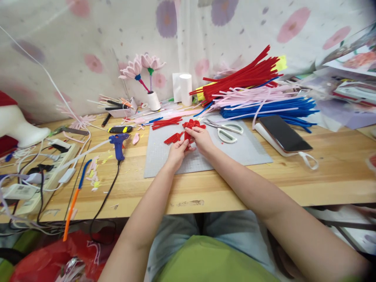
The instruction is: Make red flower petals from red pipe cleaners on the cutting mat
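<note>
My left hand and my right hand meet over a grey cutting mat. Their fingers are closed on a red pipe cleaner, partly hidden by the fingertips. Just behind my right fingers sit curled red pipe cleaner loops; I cannot tell whether they join the held piece. Short red pipe cleaner pieces lie beside my left hand, and longer red ones lie farther back. White-handled scissors rest on the mat, right of my right hand.
Bundles of red, pink and blue pipe cleaners lie behind the mat. A phone is at the right. Left of the mat are a blue glue gun, a cutter and a power strip. Pink flowers stand behind.
</note>
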`<state>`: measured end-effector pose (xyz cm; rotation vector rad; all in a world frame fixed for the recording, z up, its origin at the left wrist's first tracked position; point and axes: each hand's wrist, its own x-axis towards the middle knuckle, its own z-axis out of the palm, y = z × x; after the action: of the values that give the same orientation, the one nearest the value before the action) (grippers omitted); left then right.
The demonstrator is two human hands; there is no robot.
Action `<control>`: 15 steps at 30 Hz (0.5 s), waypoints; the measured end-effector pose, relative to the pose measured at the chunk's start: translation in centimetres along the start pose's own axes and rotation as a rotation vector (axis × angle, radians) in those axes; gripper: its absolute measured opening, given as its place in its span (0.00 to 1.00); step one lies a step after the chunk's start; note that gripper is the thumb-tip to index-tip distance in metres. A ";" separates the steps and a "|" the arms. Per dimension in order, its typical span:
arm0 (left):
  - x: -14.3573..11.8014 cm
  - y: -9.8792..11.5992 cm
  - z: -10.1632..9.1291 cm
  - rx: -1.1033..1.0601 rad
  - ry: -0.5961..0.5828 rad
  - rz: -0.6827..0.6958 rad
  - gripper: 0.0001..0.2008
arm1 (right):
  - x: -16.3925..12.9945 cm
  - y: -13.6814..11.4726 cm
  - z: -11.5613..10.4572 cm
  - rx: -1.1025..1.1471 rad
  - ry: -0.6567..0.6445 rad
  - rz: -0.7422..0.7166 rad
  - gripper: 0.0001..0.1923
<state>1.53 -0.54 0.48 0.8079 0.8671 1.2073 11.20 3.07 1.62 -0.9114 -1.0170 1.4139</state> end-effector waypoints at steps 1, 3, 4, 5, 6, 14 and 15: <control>-0.1 0.1 0.1 -0.042 -0.014 -0.012 0.09 | 0.1 0.0 -0.1 0.001 -0.007 0.011 0.18; -0.3 0.4 0.1 -0.125 -0.036 -0.046 0.06 | 0.2 -0.3 -0.5 -0.033 -0.057 0.041 0.18; -0.4 0.6 0.1 -0.157 -0.039 -0.065 0.05 | 0.2 -0.5 -0.8 -0.066 -0.101 0.055 0.17; -0.5 0.7 0.1 -0.177 -0.040 -0.084 0.04 | 0.2 -0.8 -1.0 -0.104 -0.155 0.065 0.17; -0.6 0.8 0.0 -0.187 -0.038 -0.098 0.03 | 0.2 -1.1 -1.3 -0.142 -0.208 0.068 0.16; -0.1 -0.3 -0.4 0.093 0.050 -0.033 0.05 | 1.0 -1.6 -2.5 -0.443 -0.259 -0.082 0.12; 0.1 -0.5 -0.5 0.172 0.074 0.000 0.06 | 1.1 -1.5 -2.5 -0.502 -0.240 -0.111 0.11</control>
<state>1.28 -0.53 -0.20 0.9053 1.0422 1.1795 13.95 4.41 2.25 -1.0365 -1.6263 1.2119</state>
